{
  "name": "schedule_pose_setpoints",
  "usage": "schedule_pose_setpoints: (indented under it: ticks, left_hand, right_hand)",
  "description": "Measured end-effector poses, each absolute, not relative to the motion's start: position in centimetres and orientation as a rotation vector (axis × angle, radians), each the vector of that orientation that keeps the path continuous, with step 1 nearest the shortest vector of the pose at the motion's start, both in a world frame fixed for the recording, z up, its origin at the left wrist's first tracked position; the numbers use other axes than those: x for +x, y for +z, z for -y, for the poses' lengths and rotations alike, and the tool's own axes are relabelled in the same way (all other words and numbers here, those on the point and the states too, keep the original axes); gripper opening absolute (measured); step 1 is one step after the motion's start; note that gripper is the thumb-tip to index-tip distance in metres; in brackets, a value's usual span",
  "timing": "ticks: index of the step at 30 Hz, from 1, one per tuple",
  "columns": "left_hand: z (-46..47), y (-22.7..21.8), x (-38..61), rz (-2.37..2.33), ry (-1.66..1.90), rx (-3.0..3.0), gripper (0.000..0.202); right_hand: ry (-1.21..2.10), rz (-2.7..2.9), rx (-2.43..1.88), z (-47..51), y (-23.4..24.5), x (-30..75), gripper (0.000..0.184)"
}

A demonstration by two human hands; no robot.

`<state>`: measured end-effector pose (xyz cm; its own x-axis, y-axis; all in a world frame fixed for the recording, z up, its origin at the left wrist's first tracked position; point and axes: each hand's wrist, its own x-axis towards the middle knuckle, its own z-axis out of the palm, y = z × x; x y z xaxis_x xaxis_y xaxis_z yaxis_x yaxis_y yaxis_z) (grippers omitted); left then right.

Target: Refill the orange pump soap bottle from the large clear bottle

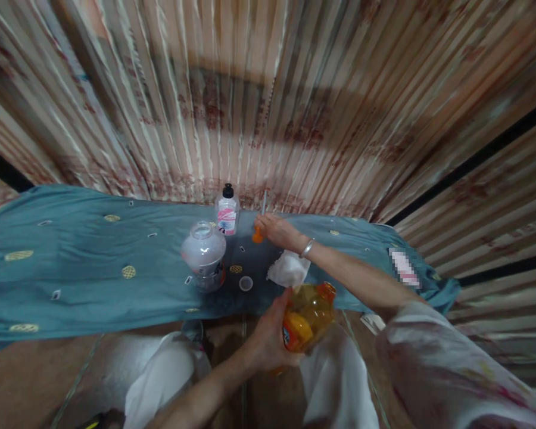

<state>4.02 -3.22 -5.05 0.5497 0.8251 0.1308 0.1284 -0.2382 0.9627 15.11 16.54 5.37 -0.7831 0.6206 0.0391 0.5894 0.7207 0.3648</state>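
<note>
My left hand (268, 336) is wrapped round an orange bottle (309, 316) with an orange cap, held tilted in front of my knees. My right hand (281, 231) reaches forward over the teal cloth (80, 262) and its fingers close on a small orange-tipped tool (258, 235) with a thin shaft. A bracelet shows on that wrist. Just left of the right hand stand a clear wide jar (204, 255) and, behind it, a small clear bottle (227, 211) with a pink label and black cap. A small clear lid (246, 283) and a white cloth (288, 268) lie between my hands.
The teal cloth with gold patches covers a low surface along a wall of striped patterned fabric (268, 101). My knees in white trousers (161, 375) are below, over a brown floor. A blurred-out patch (404, 268) lies on the cloth at right.
</note>
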Motion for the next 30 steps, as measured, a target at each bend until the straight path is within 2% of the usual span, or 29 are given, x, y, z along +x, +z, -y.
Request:
schedule_pose_setpoints:
  ticks: [7,15,23,27,30]
  left_hand:
    - [4.3,-5.5,4.5,-0.774,0.606,1.837,0.126]
    - [4.3,-5.5,4.7,-0.784,0.575,1.858,0.129]
    - [4.0,-5.1,4.4,-0.793,0.621,1.868,0.123]
    - [3.4,-5.2,4.2,-0.803,0.716,1.87,0.121]
    - [2.9,-5.4,3.9,-0.813,0.848,1.878,0.125]
  right_hand:
    - [0.515,-2.81,0.761,-18.9,-0.2,12.6,0.025]
    - [0.484,-2.801,0.756,-19.2,-2.1,11.5,0.025]
    - [0.416,-2.879,0.852,-18.3,0.7,13.1,0.026]
    - [0.401,-2.903,1.09,-16.8,3.8,17.0,0.023]
    - [0.373,-2.934,1.312,-14.7,5.3,21.3,0.032]
